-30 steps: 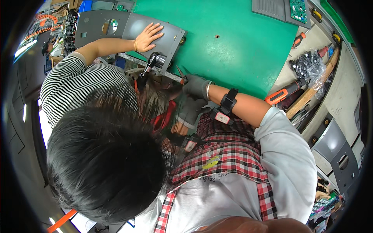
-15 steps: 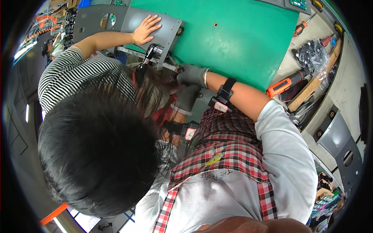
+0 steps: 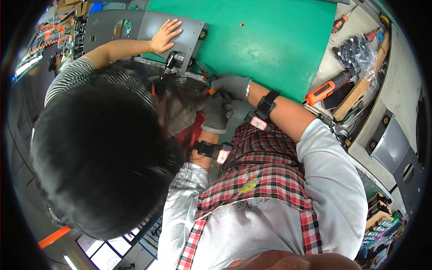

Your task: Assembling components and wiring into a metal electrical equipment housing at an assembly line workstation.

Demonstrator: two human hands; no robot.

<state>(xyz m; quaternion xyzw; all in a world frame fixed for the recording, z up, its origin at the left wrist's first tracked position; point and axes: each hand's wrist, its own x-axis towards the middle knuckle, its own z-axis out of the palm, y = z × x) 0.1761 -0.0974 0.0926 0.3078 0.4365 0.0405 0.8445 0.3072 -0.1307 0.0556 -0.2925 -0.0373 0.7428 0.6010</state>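
My right hand (image 3: 230, 85), in a dark grey glove, is closed round a small hand tool with an orange part (image 3: 212, 91) showing at its fingers. The tool's kind is hard to make out. Just below it, my left hand (image 3: 216, 112), gloved the same way, has curled fingers close to the right hand; what they hold, if anything, is hidden. Both hands are at the near-left edge of the green work surface (image 3: 270, 45). Beyond them lies a grey metal panel (image 3: 191, 33) with a black-and-silver part (image 3: 175, 59) by its near edge.
A co-worker in a striped sleeve (image 3: 67, 81) leans in from the left, head (image 3: 103, 157) covering much of that side, one hand (image 3: 165, 36) flat on the panel. At right are an orange-black power tool (image 3: 330, 87), a screwdriver (image 3: 340, 22), bagged parts (image 3: 357, 54) and a wooden strip (image 3: 355, 103).
The co-worker's head has moved left, uncovering more of my left forearm. My right hand has shifted slightly right, and the orange part shows more plainly. The co-worker's hand stays on the panel.
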